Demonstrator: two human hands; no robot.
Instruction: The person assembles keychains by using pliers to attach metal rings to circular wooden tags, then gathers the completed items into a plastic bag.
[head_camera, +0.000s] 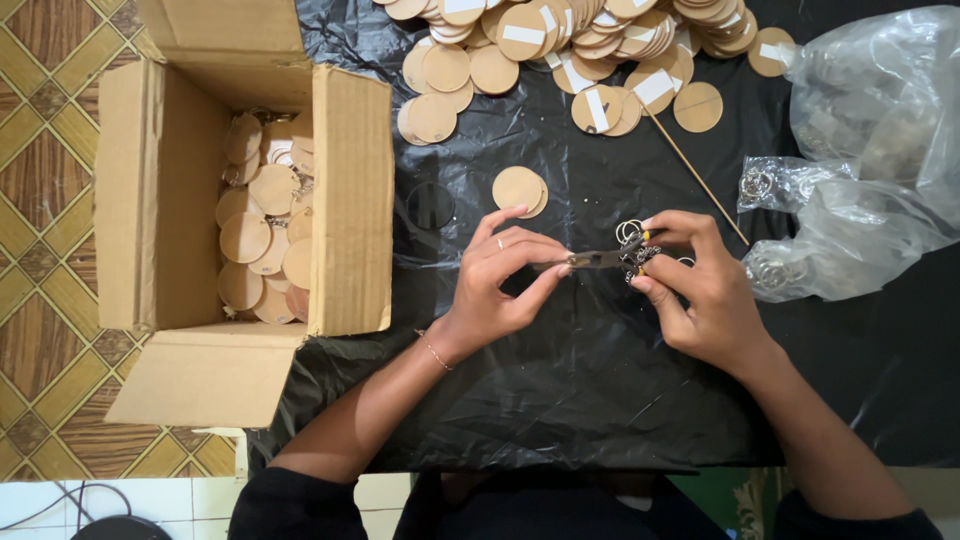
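While the patterned brown floor tiles (40, 150) fill the far left, an open cardboard box (350, 200) lies on them against the edge of a black plastic sheet (560, 390), its inside heaped with round wooden discs (262, 235), some with metal rings showing among them. Just right of the box, on the sheet, lies a dark ring-shaped outline (430, 205), and beside it two wooden discs (520, 189) lie overlapped, a little above the person's hands. The left hand (500, 285) has its fingers curled closed, pinching the slim metal end of a small pair of pliers (600, 259) between thumb and fingertips. The tool runs level across to the right hand (695, 295), whose fingers are closed around its handle end together with a cluster of small metal key rings (632, 235), one ring standing out just above the thumb. Both hands hover low over the middle of the sheet. Along the top edge sprawls a big pile of wooden discs (570, 45), several bearing white strips. A thin wooden stick (695, 170) slants down from that pile toward the right hand. Farther right, clear plastic bags (860, 150) lie crumpled, with more metal rings (757, 184) visible inside the nearest one.
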